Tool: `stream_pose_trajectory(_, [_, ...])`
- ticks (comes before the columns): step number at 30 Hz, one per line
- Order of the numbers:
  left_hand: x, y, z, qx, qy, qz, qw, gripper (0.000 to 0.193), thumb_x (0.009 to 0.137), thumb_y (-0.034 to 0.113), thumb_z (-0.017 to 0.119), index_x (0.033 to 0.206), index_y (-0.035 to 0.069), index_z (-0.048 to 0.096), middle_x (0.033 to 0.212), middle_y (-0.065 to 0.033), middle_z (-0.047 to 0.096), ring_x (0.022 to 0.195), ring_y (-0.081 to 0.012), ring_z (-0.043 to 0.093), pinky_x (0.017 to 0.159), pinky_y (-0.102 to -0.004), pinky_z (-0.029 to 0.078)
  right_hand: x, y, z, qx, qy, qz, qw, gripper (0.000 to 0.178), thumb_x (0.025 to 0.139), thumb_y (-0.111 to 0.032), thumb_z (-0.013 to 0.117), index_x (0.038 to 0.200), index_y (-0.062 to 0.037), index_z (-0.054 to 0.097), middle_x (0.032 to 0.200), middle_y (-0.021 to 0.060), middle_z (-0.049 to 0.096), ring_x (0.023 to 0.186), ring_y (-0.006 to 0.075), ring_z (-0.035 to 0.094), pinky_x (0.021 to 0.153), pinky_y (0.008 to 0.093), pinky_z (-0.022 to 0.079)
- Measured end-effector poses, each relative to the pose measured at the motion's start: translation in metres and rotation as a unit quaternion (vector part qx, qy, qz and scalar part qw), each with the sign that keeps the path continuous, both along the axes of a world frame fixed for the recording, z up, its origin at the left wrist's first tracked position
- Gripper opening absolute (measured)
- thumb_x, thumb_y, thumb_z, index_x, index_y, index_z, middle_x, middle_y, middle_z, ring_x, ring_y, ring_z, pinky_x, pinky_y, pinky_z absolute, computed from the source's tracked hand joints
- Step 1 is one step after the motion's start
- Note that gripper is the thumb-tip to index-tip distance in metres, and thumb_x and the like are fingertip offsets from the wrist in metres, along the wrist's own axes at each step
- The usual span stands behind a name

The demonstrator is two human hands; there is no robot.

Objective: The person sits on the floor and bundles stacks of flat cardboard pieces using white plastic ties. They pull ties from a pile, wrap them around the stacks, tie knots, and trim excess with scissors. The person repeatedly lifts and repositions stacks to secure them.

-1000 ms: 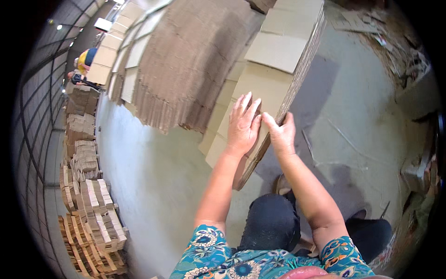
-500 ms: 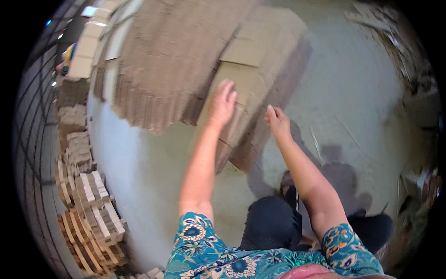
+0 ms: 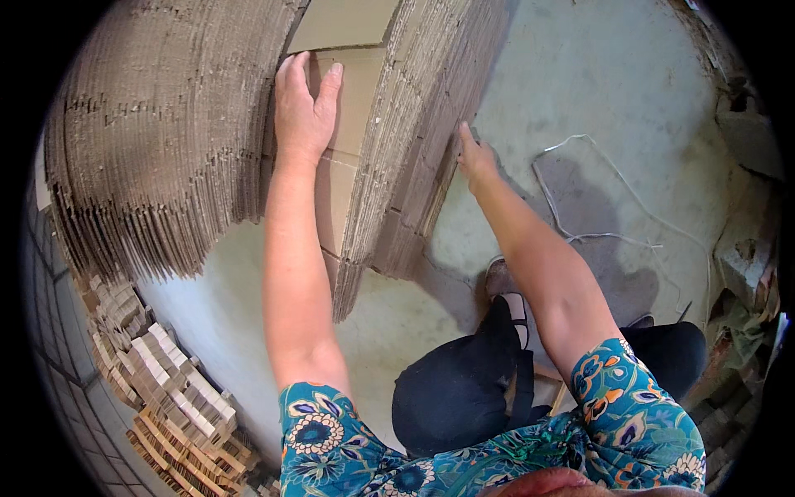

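Wearing a floral teal top and dark trousers, a person extends both forearms toward 12 o'clock, a strapped shoe partly covered near 4 o'clock. At 1 o'clock the right hand shows side-on at the edge of a browner pile, fingers mostly hidden; whether it touches or grips anything cannot be told. The left hand, at 11 o'clock, lies on the cardboard stack, thumb spread wide from the fingers, closed around nothing, fingertips at the edge of an upper sheet. That stack, its layers pressed flat, runs to 12 o'clock, where the frame cuts it off. A larger stack of tightly packed layers fills 10 o'clock, also cropped. Pale floor borders the piles from 1 to 3 o'clock, a looped white strap lying on it. Clutter at 3 o'clock runs into the dark lens rim, its pieces hard to make out. Farther off, at 8 o'clock, stand lighter bundles and an orange-brown slatted pile; beyond, a gridded wall fades into darkness.
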State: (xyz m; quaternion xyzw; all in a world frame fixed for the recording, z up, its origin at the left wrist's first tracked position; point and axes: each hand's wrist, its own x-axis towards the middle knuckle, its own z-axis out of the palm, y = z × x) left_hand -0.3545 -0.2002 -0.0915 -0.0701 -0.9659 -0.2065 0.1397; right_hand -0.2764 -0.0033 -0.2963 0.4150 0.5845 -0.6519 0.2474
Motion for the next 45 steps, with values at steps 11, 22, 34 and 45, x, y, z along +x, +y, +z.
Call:
stream_pose_trajectory(11, [-0.015,-0.004,0.006,-0.01,-0.107,0.087,0.99,0.087,0.08,0.065,0.044,0.129,-0.007,0.037,0.128,-0.0255,0.044,0.121,-0.0354,0.041,0.1,-0.0379,0.033,-0.008,0.001,0.004,-0.052,0.019,0.034,0.998,0.092,0.07,-0.058,0.066,0.127,0.0084,0.04,0.127,0.0205,0.045,0.113,0.0309,0.046,0.093,0.0397,0.038])
stream_pose_trajectory(22, [0.072,0.023,0.013,0.125,-0.221,0.099,0.962,0.06,0.088,0.042,0.048,0.129,-0.002,0.038,0.127,-0.0226,0.046,0.12,-0.0335,0.043,0.099,-0.0367,0.032,0.088,0.075,0.025,-0.182,0.098,0.056,0.977,0.082,0.072,-0.049,0.069,0.128,0.0037,0.039,0.121,0.0147,0.05,0.113,0.0242,0.046,0.096,0.0359,0.034])
stream_pose_trajectory(34, [0.097,0.047,0.015,0.316,-0.237,0.106,0.912,0.066,0.087,0.048,0.047,0.132,0.001,0.038,0.134,-0.0156,0.041,0.121,-0.0257,0.041,0.1,-0.0356,0.031,0.112,0.094,0.049,-0.297,0.131,-0.085,0.942,0.067,0.07,-0.032,0.076,0.121,0.0008,0.048,0.108,0.0095,0.058,0.097,0.0215,0.056,0.084,0.0358,0.046])
stream_pose_trajectory(45, [0.05,0.063,0.092,0.536,-0.079,0.186,0.82,0.067,0.085,0.05,0.05,0.134,0.007,0.038,0.13,-0.0101,0.045,0.114,-0.0237,0.046,0.096,-0.0358,0.038,0.001,0.184,0.238,-0.017,0.449,-0.016,0.893,0.052,0.064,-0.033,0.079,0.1,0.0014,0.062,0.092,0.0134,0.064,0.083,0.0214,0.062,0.078,0.0323,0.049])
